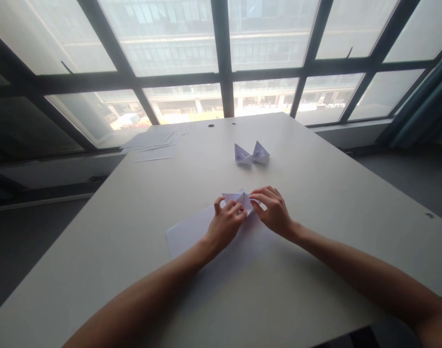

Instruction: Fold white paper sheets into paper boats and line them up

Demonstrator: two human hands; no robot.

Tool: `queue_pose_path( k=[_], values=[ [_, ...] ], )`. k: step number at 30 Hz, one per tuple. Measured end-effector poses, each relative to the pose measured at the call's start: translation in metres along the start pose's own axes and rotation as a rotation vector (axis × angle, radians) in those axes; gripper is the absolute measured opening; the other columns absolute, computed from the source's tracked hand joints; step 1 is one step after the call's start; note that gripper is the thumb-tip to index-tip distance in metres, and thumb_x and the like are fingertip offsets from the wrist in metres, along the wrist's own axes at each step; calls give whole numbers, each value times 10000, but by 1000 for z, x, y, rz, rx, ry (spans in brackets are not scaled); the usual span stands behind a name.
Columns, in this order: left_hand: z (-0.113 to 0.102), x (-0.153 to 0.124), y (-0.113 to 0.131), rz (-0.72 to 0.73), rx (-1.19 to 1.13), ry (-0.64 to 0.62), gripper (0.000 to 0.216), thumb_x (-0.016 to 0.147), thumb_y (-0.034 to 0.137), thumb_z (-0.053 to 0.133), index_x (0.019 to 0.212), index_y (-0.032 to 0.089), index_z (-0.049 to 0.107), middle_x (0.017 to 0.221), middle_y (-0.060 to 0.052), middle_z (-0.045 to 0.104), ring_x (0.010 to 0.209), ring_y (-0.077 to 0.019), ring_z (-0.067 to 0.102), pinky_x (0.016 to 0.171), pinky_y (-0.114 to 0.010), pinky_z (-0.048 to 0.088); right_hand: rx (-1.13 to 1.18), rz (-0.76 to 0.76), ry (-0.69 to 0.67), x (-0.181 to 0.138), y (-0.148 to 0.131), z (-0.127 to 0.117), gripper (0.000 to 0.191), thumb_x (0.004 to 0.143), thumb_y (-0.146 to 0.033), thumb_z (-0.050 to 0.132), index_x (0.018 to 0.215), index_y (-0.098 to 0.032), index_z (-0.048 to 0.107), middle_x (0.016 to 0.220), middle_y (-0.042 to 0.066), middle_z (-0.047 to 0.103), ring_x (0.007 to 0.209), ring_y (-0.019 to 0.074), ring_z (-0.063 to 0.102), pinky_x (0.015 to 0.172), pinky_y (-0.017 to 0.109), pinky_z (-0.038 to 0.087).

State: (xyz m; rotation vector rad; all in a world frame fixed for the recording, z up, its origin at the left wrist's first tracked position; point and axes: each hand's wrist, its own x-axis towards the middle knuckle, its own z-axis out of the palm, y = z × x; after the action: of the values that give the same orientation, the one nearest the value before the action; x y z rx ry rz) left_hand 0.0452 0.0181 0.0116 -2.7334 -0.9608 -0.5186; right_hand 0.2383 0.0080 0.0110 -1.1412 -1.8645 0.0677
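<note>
Between my two hands is a folded paper boat [235, 196], white, with a small peak in its middle and a pointed end to the left. My left hand [228, 220] has its fingers curled against the boat's near side. At its right end, my right hand [273, 208] pinches the paper between thumb and fingers. Under my left wrist lies a flat white sheet of paper [184, 234], partly covered by my hand and forearm. The boat's lower near side is hidden by my fingers.
Farther back on the white table [325, 193] stand two finished-looking paper boats [243, 155], side by side. Loose white sheets [151, 145] lie at the far left corner. Large framed windows [177, 101] run behind the table, and a blue curtain [416, 106] hangs at right.
</note>
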Motion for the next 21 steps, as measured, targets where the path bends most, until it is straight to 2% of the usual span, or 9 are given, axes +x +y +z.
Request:
queue_pose_path(
  k=[2, 6, 9, 13, 15, 17, 19, 21],
  values=[
    [0, -1, 4, 71, 25, -24, 250, 887, 77, 512, 982, 228, 686, 940, -65, 699, 991, -238, 607, 1039, -500, 225, -135, -17, -71, -1, -5, 1, 132, 922, -190, 572, 957, -215, 696, 1005, 70, 706, 979, 239, 577, 908, 407, 364],
    [-1, -3, 11, 158, 35, -51, 214, 898, 102, 520, 1019, 204, 665, 914, -57, 692, 972, -232, 603, 1020, -454, 248, -293, 44, -127, -3, -7, 2, 136, 902, -217, 621, 1022, -203, 682, 984, 91, 722, 968, 261, 566, 917, 437, 286],
    [-4, -3, 13, 163, 8, -56, 206, 908, 101, 513, 1012, 209, 655, 918, -52, 697, 982, -230, 599, 1034, -457, 235, -306, 52, -144, -4, -5, 1, 119, 899, -195, 618, 997, -209, 682, 902, 74, 735, 942, 257, 578, 945, 458, 244],
    [-6, -2, 10, 99, -22, -68, 194, 930, 105, 489, 896, 205, 652, 849, -45, 695, 924, -226, 599, 1017, -467, 245, -273, -22, -144, -5, -2, -2, 139, 912, -144, 579, 961, -223, 681, 879, 45, 742, 975, 236, 598, 1035, 486, 177],
    [-5, -2, 10, 70, -39, -59, 204, 942, 114, 481, 907, 212, 657, 848, -45, 700, 897, -226, 597, 994, -470, 258, -257, -106, -194, -5, -1, -6, 163, 919, -130, 556, 960, -226, 681, 852, 38, 738, 926, 220, 609, 1050, 473, 196],
    [-3, -2, 10, 51, -56, -47, 214, 954, 125, 470, 939, 216, 663, 847, -47, 704, 870, -221, 594, 973, -467, 268, -249, -220, -289, -3, 0, -10, 195, 926, -109, 521, 940, -222, 679, 798, 33, 720, 840, 201, 606, 1013, 419, 278],
    [-3, -2, 10, 40, -73, -38, 222, 969, 141, 458, 943, 211, 667, 828, -47, 703, 839, -212, 592, 967, -464, 273, -257, -315, -388, -2, 1, -14, 219, 933, -91, 487, 910, -209, 670, 769, 35, 697, 778, 188, 594, 916, 353, 359],
    [-5, -1, 7, 58, -105, -34, 195, 980, 219, 482, 922, 203, 667, 830, -50, 702, 854, -213, 597, 979, -460, 277, -275, -334, -436, -1, 1, -16, 203, 941, -99, 484, 888, -197, 654, 768, 37, 683, 746, 182, 591, 815, 316, 389]
  ],
)
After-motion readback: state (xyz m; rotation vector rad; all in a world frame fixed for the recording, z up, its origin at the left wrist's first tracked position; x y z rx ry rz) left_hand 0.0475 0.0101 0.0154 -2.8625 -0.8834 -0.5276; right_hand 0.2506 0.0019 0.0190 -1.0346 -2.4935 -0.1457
